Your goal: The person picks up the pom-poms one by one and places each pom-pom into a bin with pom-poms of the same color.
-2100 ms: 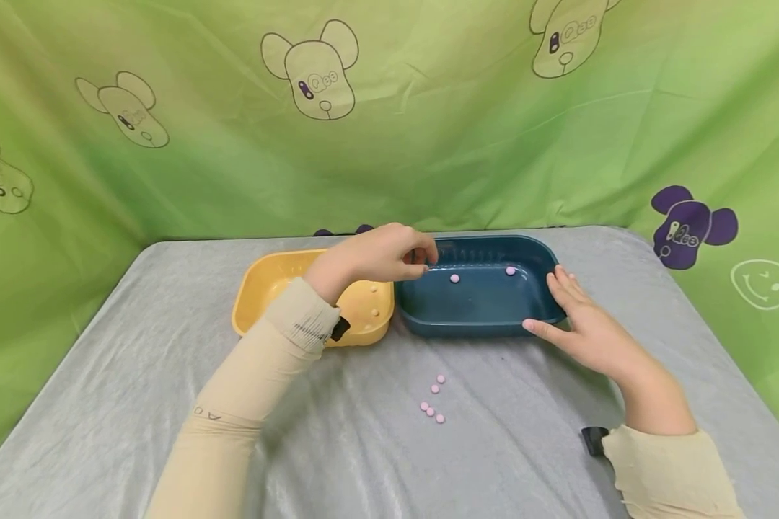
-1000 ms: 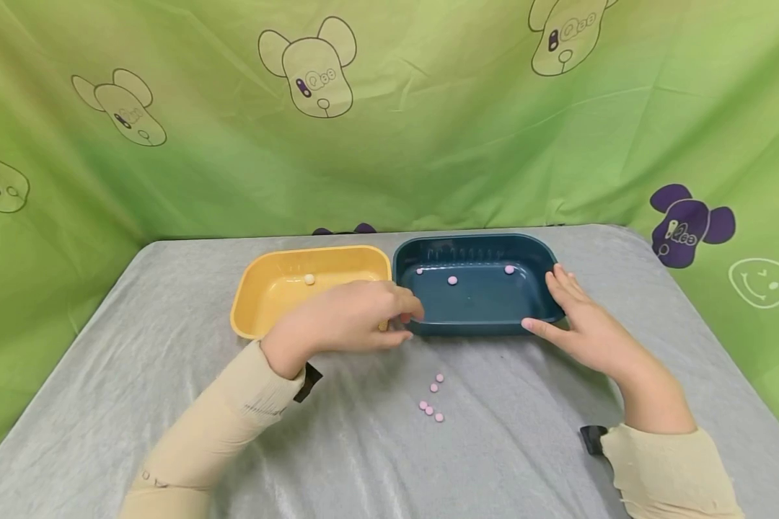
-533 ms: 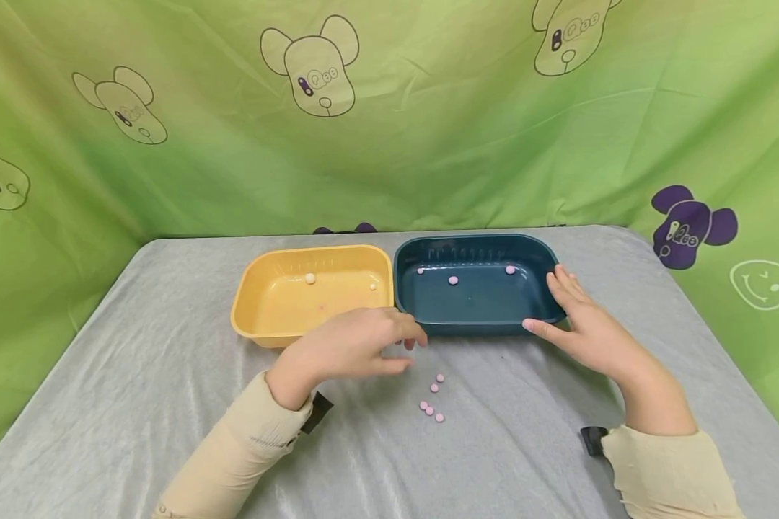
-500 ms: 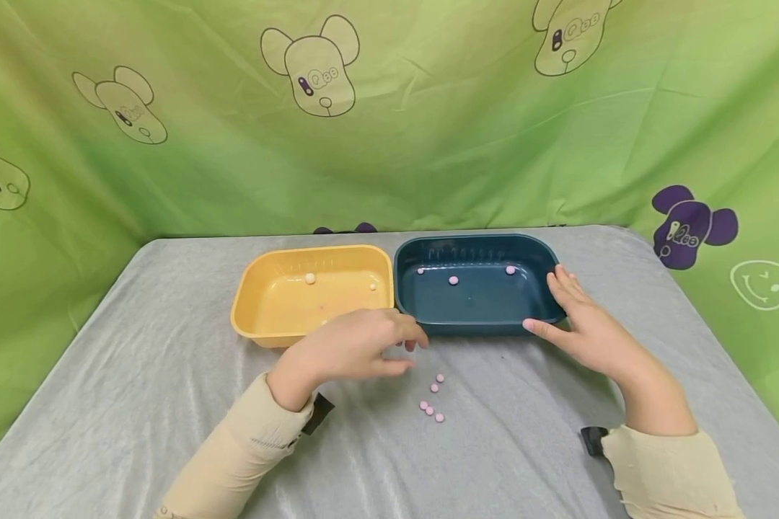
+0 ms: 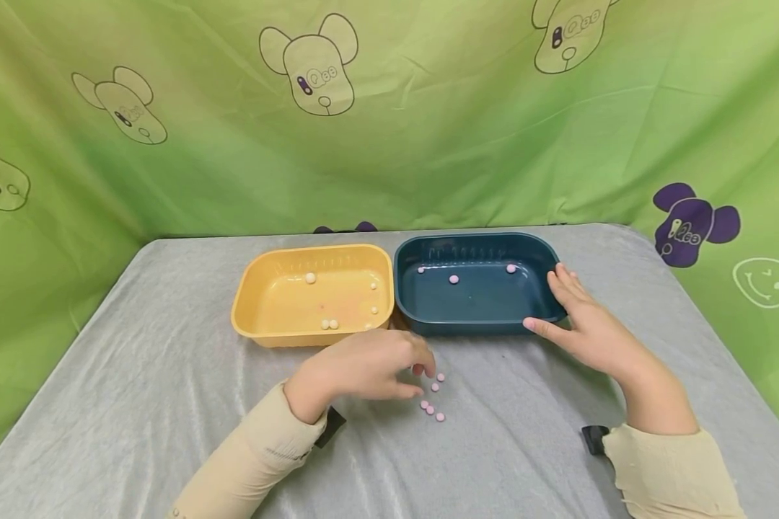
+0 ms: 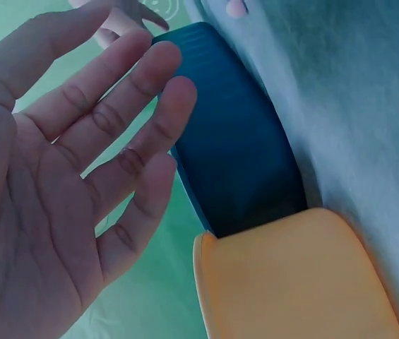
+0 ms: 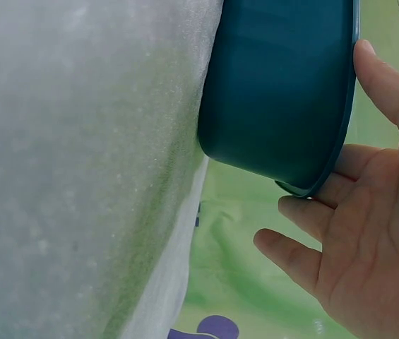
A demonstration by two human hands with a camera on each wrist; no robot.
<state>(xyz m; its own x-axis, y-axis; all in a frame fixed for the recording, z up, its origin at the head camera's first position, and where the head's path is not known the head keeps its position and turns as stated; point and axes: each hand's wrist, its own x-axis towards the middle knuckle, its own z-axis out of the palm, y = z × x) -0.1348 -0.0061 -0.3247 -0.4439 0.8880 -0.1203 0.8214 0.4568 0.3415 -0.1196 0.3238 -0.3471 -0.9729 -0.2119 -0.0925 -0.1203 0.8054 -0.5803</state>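
Observation:
Just left of several small pink pellets (image 5: 430, 410) on the table, my left hand (image 5: 370, 364) hovers with relaxed fingers and nothing between them. The left wrist view shows its bare palm (image 6: 44, 205). My right hand (image 5: 587, 328) touches the right end of a dark blue bin (image 5: 477, 329), thumb on the near rim and fingers along the side; in the right wrist view those fingers (image 7: 305, 215) look nearly straight. Inside the blue bin lie three pink pellets, one being this pellet (image 5: 454, 280). A yellow bin (image 5: 285, 339) holds several whitish pellets (image 5: 310, 278).
The two bins stand side by side towards the back of a table with a grey cloth (image 5: 136, 375). Behind hangs a green printed curtain (image 5: 402, 144). Black straps, such as this strap (image 5: 595, 440), sit at both wrists.
My left hand went from above the bins down towards me, to beside the pink pellets on the cloth. A third pink pellet now shows in the blue bin. The right hand stayed put.

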